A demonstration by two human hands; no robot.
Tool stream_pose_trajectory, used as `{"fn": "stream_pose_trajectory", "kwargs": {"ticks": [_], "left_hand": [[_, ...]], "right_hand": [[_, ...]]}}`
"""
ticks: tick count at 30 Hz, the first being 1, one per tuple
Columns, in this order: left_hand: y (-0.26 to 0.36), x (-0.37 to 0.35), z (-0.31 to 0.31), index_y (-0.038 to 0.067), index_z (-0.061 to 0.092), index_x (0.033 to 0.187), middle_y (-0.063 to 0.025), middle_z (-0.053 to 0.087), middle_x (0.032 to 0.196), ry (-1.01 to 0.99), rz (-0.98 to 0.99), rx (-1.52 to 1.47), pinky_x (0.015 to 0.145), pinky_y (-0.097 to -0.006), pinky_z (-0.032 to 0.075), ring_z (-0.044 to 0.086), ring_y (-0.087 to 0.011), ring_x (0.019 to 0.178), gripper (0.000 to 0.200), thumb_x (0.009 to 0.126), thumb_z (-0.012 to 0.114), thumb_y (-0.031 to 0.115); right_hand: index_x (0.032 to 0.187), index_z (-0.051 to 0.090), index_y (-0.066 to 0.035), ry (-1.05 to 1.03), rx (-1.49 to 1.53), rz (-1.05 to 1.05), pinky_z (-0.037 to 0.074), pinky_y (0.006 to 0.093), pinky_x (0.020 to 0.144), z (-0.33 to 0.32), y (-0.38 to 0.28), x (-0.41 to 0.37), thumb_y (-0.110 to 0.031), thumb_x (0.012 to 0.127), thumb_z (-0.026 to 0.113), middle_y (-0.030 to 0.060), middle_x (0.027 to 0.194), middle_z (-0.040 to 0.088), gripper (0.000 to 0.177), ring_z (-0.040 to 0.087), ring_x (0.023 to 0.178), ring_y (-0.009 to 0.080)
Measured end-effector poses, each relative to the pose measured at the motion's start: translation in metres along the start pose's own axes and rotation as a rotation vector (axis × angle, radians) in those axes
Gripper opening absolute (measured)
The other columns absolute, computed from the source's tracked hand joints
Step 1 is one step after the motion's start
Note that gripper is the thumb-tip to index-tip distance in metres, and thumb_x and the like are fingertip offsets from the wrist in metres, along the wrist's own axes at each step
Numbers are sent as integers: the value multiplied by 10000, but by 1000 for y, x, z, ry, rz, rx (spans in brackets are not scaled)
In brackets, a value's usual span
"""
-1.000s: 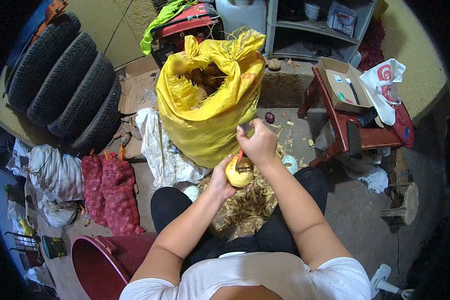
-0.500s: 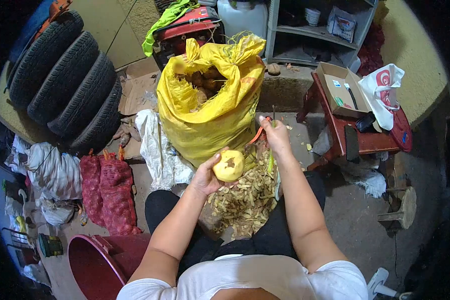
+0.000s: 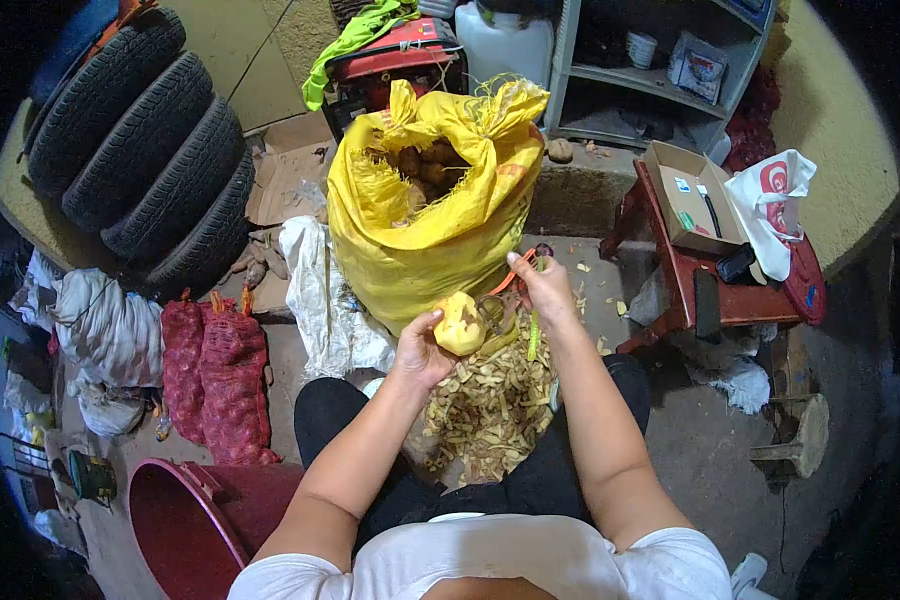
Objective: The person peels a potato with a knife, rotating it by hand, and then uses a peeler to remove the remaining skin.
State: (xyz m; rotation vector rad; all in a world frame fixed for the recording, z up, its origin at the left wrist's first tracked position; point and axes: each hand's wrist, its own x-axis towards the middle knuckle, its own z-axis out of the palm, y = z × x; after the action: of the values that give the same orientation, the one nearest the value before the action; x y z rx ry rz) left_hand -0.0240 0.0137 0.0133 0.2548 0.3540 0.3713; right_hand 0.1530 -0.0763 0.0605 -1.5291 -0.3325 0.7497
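My left hand [image 3: 422, 351] holds a mostly peeled yellow potato [image 3: 460, 323] over a heap of peelings [image 3: 490, 400] on the floor between my knees. My right hand [image 3: 542, 284] grips an orange-handled peeler [image 3: 510, 276], held a little right of the potato and apart from it. A strip of peel [image 3: 533, 335] dangles below that hand. Just beyond both hands stands a big yellow sack [image 3: 432, 205], open at the top, with unpeeled potatoes inside.
A dark red tub [image 3: 185, 520] sits at my lower left. Red mesh bags [image 3: 215, 375] and stacked tyres [image 3: 135, 145] lie left. A red stool [image 3: 715, 265] with a cardboard box [image 3: 685, 185] and a white bag stands right. Shelves and a red generator are behind the sack.
A second ago the peeler was against the potato. My right hand then drew away to the right with a strip of peel, and my left hand turned the potato.
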Motion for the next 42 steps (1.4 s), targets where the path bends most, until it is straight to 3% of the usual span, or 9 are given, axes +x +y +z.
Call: {"fn": "stream_pose_trajectory", "kwargs": {"ticks": [6,14,20,27,31,33,36,39,42], "left_hand": [[-1,2,-1,6,510,1136,-138,594,1097,26,-3,31,946,-458,424,567,-285,1034,388,780,572,148],[-6,0,3,23,501,1150,-136,574,1133,68,-59,-1,962,-496,396,545,-293,1069,397,791,564,180],[-9,-2,5,41,491,1165,-134,558,1156,38,-85,2,963,-511,388,529,-301,1090,397,812,552,214],[-13,6,6,44,393,1278,-159,491,1255,64,-100,52,955,-516,406,506,-332,1128,476,939,358,377],[-14,10,3,50,395,1275,-150,494,1254,103,-83,77,926,-521,428,501,-330,1137,484,947,308,394],[-13,12,2,76,449,1226,-137,527,1208,74,-56,44,896,-534,438,531,-304,1102,470,926,370,429],[-12,6,5,77,449,1228,-136,532,1206,-12,-108,18,889,-544,441,544,-316,1080,451,921,401,404],[-9,-2,9,69,450,1227,-128,539,1197,-79,-187,51,884,-550,444,544,-319,1082,418,904,464,334],[-11,-4,5,45,430,1232,-145,537,1193,-57,-193,1,908,-547,432,540,-323,1088,440,835,582,157]], "right_hand": [[940,527,27,108,12,-42,374,224,392,2,3,4,-301,772,724,72,720,593,418,536,516,93],[925,529,77,288,-250,-265,478,338,721,7,-6,-5,-280,756,738,168,816,635,447,617,767,244],[880,516,58,239,-302,-515,462,330,685,15,-1,-13,-300,742,744,148,822,616,446,584,762,193],[979,524,88,266,-357,-376,483,342,732,11,-4,-11,-260,765,732,192,889,637,459,622,809,236],[1019,519,118,118,-91,-128,497,317,694,3,14,5,-289,771,728,189,912,626,521,617,788,223],[1027,518,125,67,-33,-39,500,305,679,4,8,-1,-293,773,727,186,916,624,532,617,783,212],[967,542,28,-28,-197,112,412,240,433,6,16,3,-335,784,708,74,741,610,439,548,554,112],[998,542,99,-45,-157,-20,496,285,643,9,15,-2,-278,787,709,170,889,635,463,621,745,183],[985,550,88,23,-330,-49,492,279,651,7,12,-1,-280,785,704,171,866,642,447,627,731,177]]}}
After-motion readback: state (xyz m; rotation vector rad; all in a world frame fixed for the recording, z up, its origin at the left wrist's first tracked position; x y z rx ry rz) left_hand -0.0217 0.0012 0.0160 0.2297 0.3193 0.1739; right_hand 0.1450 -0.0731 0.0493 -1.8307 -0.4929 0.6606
